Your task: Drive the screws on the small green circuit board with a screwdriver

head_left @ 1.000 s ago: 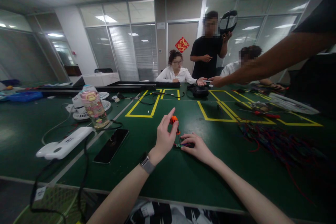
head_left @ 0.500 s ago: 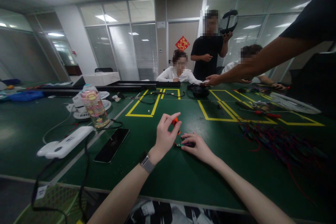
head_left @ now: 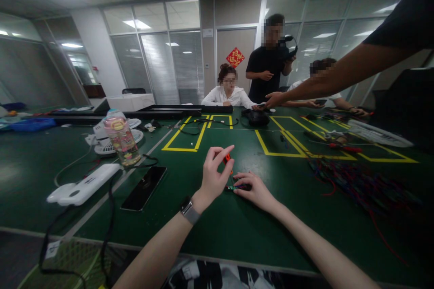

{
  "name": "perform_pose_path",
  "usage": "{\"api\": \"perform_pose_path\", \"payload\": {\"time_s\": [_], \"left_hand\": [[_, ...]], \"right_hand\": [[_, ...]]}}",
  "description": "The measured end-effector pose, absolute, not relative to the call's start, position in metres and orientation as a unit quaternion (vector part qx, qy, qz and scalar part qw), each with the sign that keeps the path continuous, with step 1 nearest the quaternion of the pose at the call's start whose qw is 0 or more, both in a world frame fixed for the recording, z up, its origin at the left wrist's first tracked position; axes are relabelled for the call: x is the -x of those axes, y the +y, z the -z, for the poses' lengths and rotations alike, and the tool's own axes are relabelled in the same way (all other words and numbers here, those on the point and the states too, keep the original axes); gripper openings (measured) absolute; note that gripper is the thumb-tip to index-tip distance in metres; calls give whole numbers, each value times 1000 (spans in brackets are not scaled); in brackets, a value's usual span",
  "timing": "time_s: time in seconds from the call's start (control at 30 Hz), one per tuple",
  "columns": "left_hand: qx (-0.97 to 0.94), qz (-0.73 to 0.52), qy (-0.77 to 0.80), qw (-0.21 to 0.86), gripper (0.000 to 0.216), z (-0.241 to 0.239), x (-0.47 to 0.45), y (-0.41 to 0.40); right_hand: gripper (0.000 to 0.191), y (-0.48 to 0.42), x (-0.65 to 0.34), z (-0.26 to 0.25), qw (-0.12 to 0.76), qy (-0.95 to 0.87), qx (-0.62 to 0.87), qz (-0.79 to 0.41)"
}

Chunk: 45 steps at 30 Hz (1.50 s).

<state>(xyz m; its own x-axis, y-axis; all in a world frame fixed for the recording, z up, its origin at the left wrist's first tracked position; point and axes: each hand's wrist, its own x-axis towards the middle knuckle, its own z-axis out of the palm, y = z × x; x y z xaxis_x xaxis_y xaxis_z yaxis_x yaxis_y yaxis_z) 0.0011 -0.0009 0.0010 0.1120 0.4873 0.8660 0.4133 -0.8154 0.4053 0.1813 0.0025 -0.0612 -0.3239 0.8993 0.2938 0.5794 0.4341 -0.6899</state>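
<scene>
Near the middle of the green table, my left hand (head_left: 214,172) is closed on the orange handle of a small screwdriver (head_left: 227,159), index finger stretched over its top. The shaft points down at a small green circuit board (head_left: 230,188) lying on the table. My right hand (head_left: 255,191) pinches the board's right side, where dark wires run under the fingers. Its fingertips hide part of the board. Whether the tip touches a screw is too small to tell.
Left of my hands lie a black phone (head_left: 144,187), a white power strip (head_left: 84,184) and a drink bottle (head_left: 122,140). A tangle of red and blue wires (head_left: 359,185) spreads at right. Another person's arm (head_left: 339,70) reaches across from the right; other people are opposite.
My hands stay almost in place; the orange handle has shifted slightly. Across the table, the standing person's headset has come down, and a seated person's hand meets the reaching hand.
</scene>
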Motion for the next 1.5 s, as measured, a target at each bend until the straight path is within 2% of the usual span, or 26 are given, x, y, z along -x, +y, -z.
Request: {"api": "perform_pose_path", "payload": {"time_s": [0.13,0.37,0.6,0.77,0.97,1.17,1.37,1.5], "left_hand": [[-739,-594,314,49,37,-1,-2,0],[-729,-595,337,26,25,-3,0,2],[-727,-593,342,58,35,-2,0,2],[-720,-597,353,26,23,-1,0,2],[-734,-585,342,42,38,0,-3,-1],[-720,-599,349,14,27,1,-3,-1],[-730,-591,340,41,38,2,-4,-2],[-728,-593,344,37,31,2,-3,0]], "right_hand": [[13,3,-182,63,338,-776,474,-241],[12,2,-182,63,343,-775,473,-241],[12,3,-182,63,338,-777,474,-240],[13,3,-182,63,338,-778,473,-239],[12,3,-182,63,343,-776,471,-241],[12,4,-182,65,344,-775,473,-240],[13,4,-183,65,344,-773,473,-245],[13,3,-182,64,338,-773,477,-247]]}}
